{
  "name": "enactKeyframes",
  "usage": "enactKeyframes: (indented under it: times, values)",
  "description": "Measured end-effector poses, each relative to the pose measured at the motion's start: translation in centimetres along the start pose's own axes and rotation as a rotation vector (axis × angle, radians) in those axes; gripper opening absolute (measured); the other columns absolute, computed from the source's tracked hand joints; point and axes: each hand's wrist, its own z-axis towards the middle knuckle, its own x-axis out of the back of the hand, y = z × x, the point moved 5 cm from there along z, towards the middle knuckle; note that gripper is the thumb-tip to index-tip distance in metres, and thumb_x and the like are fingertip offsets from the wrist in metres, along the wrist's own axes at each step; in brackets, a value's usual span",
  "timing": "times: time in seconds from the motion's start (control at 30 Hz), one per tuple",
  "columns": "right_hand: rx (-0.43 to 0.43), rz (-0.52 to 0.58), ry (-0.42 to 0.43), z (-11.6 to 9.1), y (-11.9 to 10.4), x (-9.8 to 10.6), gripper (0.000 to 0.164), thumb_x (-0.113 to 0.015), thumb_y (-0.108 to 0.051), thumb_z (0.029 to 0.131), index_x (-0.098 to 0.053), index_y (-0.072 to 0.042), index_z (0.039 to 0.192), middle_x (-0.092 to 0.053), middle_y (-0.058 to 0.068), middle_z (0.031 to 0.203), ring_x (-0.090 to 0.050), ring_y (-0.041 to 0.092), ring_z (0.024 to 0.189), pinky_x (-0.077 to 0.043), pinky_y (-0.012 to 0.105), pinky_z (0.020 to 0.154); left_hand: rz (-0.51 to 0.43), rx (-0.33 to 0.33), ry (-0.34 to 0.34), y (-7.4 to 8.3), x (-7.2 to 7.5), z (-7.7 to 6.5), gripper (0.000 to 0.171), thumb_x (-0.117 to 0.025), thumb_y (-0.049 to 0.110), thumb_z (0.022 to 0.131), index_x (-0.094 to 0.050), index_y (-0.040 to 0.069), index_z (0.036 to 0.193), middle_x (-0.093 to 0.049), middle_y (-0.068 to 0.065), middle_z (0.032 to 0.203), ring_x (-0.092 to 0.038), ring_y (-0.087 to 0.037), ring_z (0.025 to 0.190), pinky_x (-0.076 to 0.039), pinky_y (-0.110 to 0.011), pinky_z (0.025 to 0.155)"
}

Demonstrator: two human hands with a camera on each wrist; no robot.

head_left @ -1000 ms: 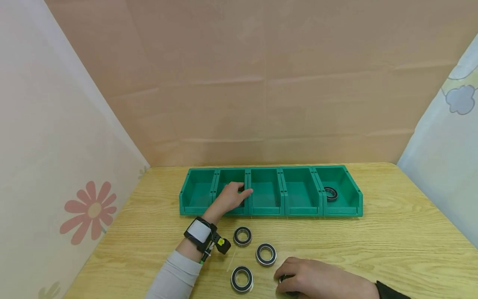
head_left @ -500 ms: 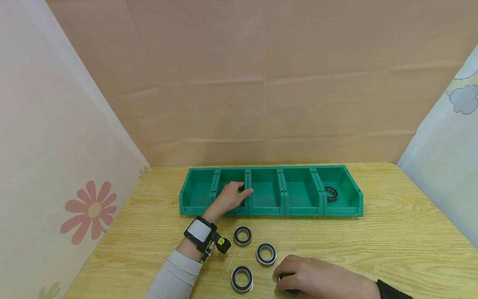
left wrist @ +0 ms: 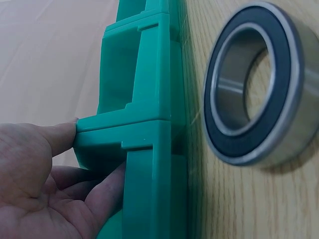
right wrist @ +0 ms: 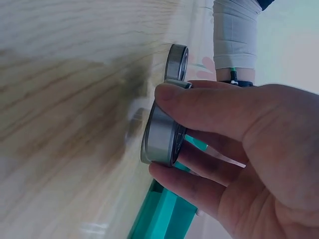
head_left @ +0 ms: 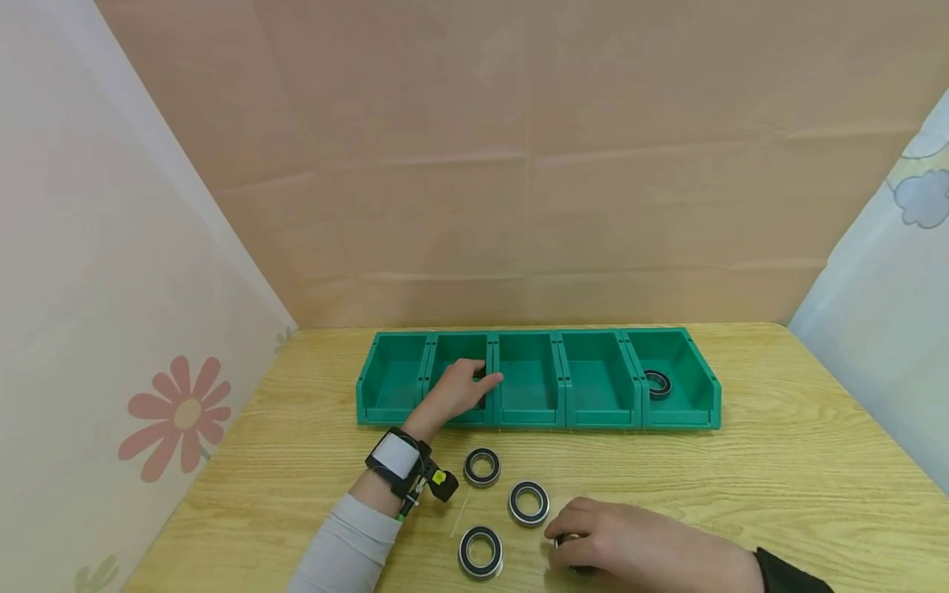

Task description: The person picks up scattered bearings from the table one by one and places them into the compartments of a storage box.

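Only the person's right hand [head_left: 619, 535] has shifted since a second ago, sliding very slightly farther from the body over the pale yellow wood-grain table [head_left: 778, 461]; the person's left hand [head_left: 454, 391] and everything else on the table lie as they did.

The right hand pinches a round steel bearing with a black face [right wrist: 162, 137] between the thumb, on one side of its rim, and the fingers, on the other. This held bearing is close to the tabletop, to the right of three loose ring-shaped steel-and-black bearings: one farthest back [head_left: 469, 468], one in the middle [head_left: 513, 504] and one nearest the person [head_left: 465, 553]. The three stand apart from one another, lying flat.

The left hand is at a row of five joined green plastic bins [head_left: 530, 420]. Its thumb touches the wall between the second and third bins from the left, and its fingers reach down into the second. Their tips are hidden, so whether they hold anything cannot be told.

Another black-and-steel bearing [head_left: 666, 385] sits in the rightmost bin, by its left wall. Behind the row hangs a creased brown backdrop [head_left: 519, 165].
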Motion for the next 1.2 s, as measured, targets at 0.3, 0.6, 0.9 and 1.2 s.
enactKeyframes:
  times: [0.3, 0.6, 0.9, 1.2]
  values:
    - [-0.051, -0.026, -0.014, -0.1, 0.3, 0.9, 0.033, -0.072, -0.015, 0.089, -0.068, -0.03, 0.119, -0.064, -0.007, 0.126, -0.059, 0.007, 0.111, -0.054, 0.015, 0.084, -0.003, 0.009, -0.001, -0.1, 0.0, 0.3, 0.061, -0.054, 0.04, 0.102, -0.043, 0.001, 0.148, -0.045, -0.017, 0.153, -0.047, -0.035, 0.138, -0.043, -0.051, 0.11]
    - [-0.025, -0.153, 0.082, 0.1, 0.4, 2.9, 0.039, -0.079, -0.013, 0.083, -0.07, -0.029, 0.117, -0.066, -0.006, 0.121, -0.061, 0.01, 0.109, -0.056, 0.019, 0.083, -0.015, 0.013, -0.001, -0.3, 0.0, 0.4, 0.061, -0.055, 0.039, 0.102, -0.043, 0.001, 0.148, -0.045, -0.019, 0.152, -0.051, -0.035, 0.134, -0.045, -0.051, 0.108]
    - [-0.021, -0.269, 0.143, 0.1, 0.7, 4.8, 0.044, -0.086, -0.014, 0.074, -0.071, -0.027, 0.114, -0.066, -0.006, 0.12, -0.062, 0.012, 0.108, -0.056, 0.019, 0.082, -0.01, 0.006, 0.002, -0.3, 0.0, 0.4, 0.061, -0.054, 0.039, 0.102, -0.044, 0.0, 0.148, -0.045, -0.019, 0.152, -0.049, -0.035, 0.136, -0.045, -0.051, 0.108]
    - [-0.05, -0.279, 0.167, -0.2, 1.5, 6.7, 0.046, -0.085, -0.011, 0.075, -0.068, -0.028, 0.115, -0.065, -0.005, 0.121, -0.063, 0.015, 0.108, -0.058, 0.02, 0.08, -0.008, -0.002, 0.002, -0.3, -0.1, 0.4, 0.061, -0.054, 0.04, 0.102, -0.044, 0.0, 0.148, -0.045, -0.018, 0.152, -0.049, -0.035, 0.136, -0.045, -0.051, 0.109]
